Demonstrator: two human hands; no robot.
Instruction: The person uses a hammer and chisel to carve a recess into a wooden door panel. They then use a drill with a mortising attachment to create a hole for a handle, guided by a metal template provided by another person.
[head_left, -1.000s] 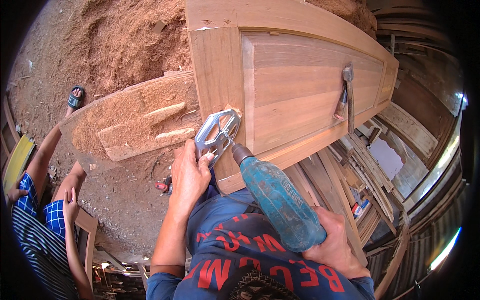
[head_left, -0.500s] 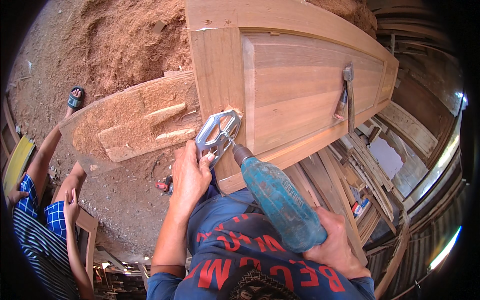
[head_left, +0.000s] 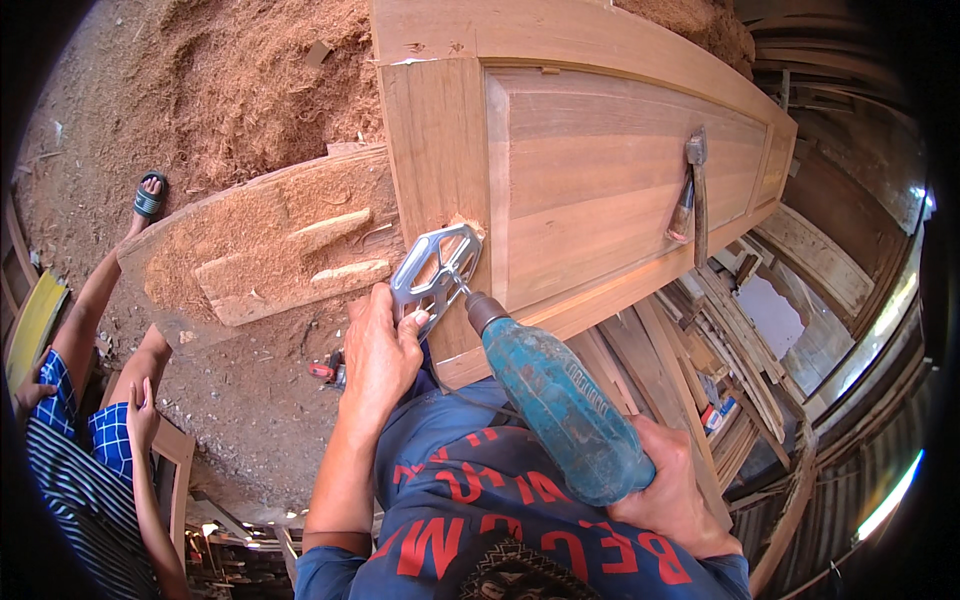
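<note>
My left hand (head_left: pixel 383 345) is closed on the near end of a silver metal plate with cut-out openings (head_left: pixel 412 272), the thumb lying on top. The plate rests at the corner of a panelled wooden door (head_left: pixel 437 150), beside a chipped patch of wood. In my right hand (head_left: pixel 672 485) is a worn teal power drill (head_left: pixel 560 405), gripped at its rear. The drill points up and left. Its bit (head_left: pixel 459 284) reaches to the plate's right side; whether the tip touches metal or passes through an opening, I cannot tell.
A hammer (head_left: pixel 697 165) and a chisel (head_left: pixel 682 212) lie on the door. Left of it is a dusty wooden board (head_left: pixel 255 265) with wood pieces. A red tool (head_left: pixel 325 371) lies on the ground. Another person (head_left: pixel 95 460) sits at the left. Stacked timber (head_left: pixel 745 370) fills the right.
</note>
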